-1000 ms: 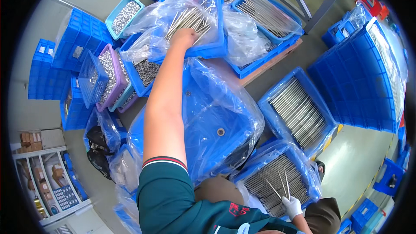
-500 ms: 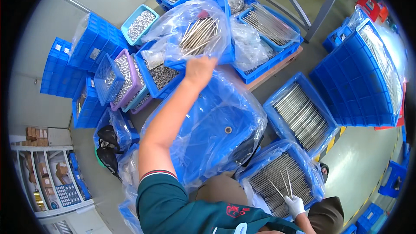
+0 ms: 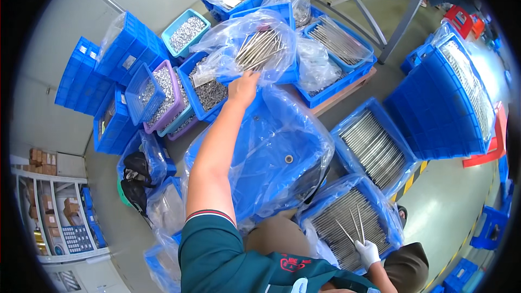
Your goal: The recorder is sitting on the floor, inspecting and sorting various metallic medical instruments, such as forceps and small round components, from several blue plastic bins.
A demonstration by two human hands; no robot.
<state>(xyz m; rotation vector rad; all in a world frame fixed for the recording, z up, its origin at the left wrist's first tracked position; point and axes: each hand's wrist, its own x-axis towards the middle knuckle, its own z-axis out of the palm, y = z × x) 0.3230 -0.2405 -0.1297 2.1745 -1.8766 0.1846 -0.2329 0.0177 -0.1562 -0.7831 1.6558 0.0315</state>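
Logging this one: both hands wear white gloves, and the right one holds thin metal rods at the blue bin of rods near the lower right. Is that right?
Not quite: the left hand is bare, as the head view shows; only the right hand wears a white glove. It does hold thin metal rods at the blue bin.

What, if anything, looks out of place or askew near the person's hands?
The slender brownish metal rods beyond the bare left hand lie jumbled, odd against the neat parallel rows of silvery metal rods in the plastic-lined blue bin at middle right. No clear spill shows.
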